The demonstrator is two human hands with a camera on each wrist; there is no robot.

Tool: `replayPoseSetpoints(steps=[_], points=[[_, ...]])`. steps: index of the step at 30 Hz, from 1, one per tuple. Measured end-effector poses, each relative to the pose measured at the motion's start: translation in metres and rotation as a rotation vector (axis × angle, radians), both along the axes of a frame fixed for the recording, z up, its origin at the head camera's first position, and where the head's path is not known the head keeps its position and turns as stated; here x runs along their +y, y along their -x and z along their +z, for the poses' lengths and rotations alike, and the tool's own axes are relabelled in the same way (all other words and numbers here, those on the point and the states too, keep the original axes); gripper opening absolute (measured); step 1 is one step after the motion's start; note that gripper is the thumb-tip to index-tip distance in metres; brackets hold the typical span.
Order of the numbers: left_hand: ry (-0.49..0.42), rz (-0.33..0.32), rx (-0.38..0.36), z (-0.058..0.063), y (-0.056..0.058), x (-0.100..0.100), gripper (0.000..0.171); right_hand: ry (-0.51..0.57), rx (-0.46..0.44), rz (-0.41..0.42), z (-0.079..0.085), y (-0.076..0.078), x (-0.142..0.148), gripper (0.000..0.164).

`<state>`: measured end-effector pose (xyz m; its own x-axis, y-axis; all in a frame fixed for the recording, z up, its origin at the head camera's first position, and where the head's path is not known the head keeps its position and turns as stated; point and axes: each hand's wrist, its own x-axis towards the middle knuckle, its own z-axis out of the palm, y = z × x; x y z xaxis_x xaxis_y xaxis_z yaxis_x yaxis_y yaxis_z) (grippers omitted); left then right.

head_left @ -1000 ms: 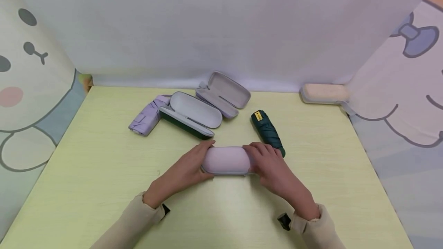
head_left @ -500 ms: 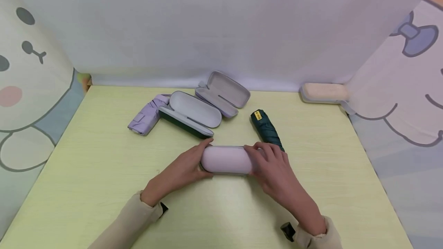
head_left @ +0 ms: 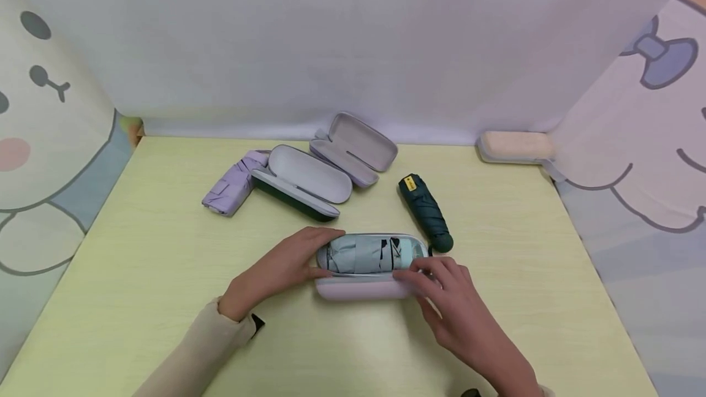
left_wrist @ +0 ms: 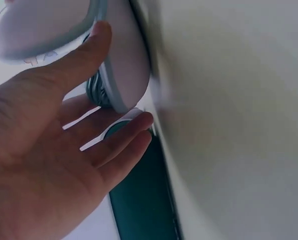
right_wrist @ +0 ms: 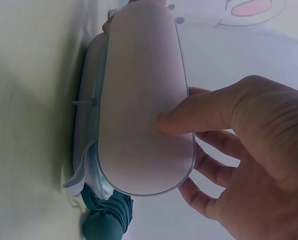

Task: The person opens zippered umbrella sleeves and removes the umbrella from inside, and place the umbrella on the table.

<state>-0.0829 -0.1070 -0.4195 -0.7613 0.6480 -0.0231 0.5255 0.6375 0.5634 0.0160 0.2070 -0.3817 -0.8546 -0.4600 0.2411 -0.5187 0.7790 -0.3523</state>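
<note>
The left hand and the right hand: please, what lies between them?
Between the left hand and right hand, the head view shows the open pink case with a pale folded umbrella inside.

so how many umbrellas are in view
3: purple umbrella at the left, green umbrella right of the middle, grey-blue umbrella inside the open pink case. The closed peach case could hide another.
</note>
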Motion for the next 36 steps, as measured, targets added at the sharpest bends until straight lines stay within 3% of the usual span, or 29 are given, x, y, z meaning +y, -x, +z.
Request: replayPoseSetpoints(steps=[4,12,21,26,32,36], points=[[0.01,-0.008,-0.02,0.003,0.002,-0.001,0.08,-0.026,-0.009,0.02,0.0,-0.007,0.002,0.073],[0.049,0.002,-0.009,0.004,0.004,0.002,0.078,-0.011,-0.129,0.063,-0.006,-0.014,0.008,0.067],[0.155,0.021,0.077,0.01,-0.001,0.012,0.08,0.017,-0.221,0.059,-0.021,-0.016,0.009,0.06],[0.191,0.002,0.137,0.017,-0.007,0.019,0.075,0.041,-0.184,0.09,-0.023,-0.015,0.01,0.05],[0.199,-0.096,0.268,0.025,-0.014,0.03,0.064,0.126,-0.063,0.139,-0.025,-0.011,0.009,0.045],[0.232,-0.148,0.291,0.031,-0.016,0.038,0.053,0.164,-0.017,0.138,-0.025,-0.008,0.007,0.046]])
